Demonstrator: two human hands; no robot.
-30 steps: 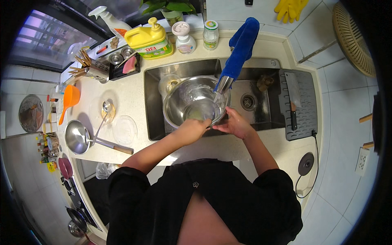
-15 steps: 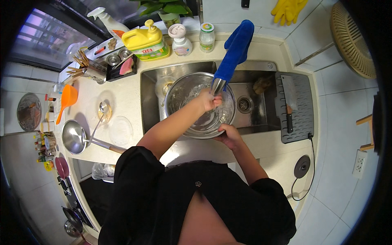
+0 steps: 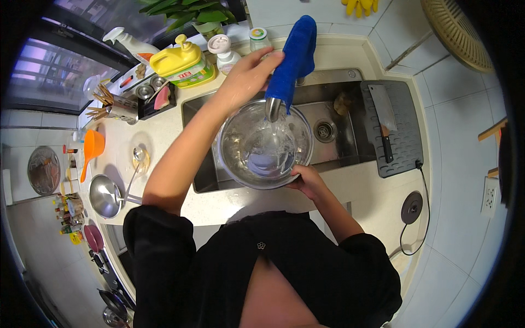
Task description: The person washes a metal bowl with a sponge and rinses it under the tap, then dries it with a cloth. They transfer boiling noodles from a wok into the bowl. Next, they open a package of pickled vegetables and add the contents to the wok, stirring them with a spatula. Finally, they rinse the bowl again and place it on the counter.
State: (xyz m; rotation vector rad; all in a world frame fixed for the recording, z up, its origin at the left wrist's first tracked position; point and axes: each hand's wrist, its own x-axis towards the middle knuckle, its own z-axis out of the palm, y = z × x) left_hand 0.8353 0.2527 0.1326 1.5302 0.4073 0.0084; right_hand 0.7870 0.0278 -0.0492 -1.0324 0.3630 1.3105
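Note:
A round metal bowl (image 3: pixel 228 164) is over the left part of the sink (image 3: pixel 350 145), and water runs into it from the faucet spout (image 3: pixel 273 109). My right hand (image 3: pixel 307 181) grips the bowl's near right rim, thumb on the edge, other fingers partly hidden beneath. A blue cloth (image 3: pixel 292 57) covers the faucet above the spout. My left hand (image 3: pixel 252 74) is raised at the cloth's left side, fingers stretched out and holding nothing; whether the fingertips touch the cloth I cannot tell. Splashing water blurs the inside of the bowl.
Behind the sink stand a yellow detergent jug (image 3: pixel 183 63), a pump bottle (image 3: pixel 223 52) and a lidded jar (image 3: pixel 258 38). A cleaver (image 3: pixel 384 123) lies on the grey mat (image 3: pixel 404 136) at the right. To the left are a steel ladle (image 3: pixel 105 197) and an orange scoop (image 3: pixel 94 145).
My left hand has moved up and away from the spout and the bowl to beside the blue cloth. My right hand still holds the bowl's rim. The view has shifted slightly.

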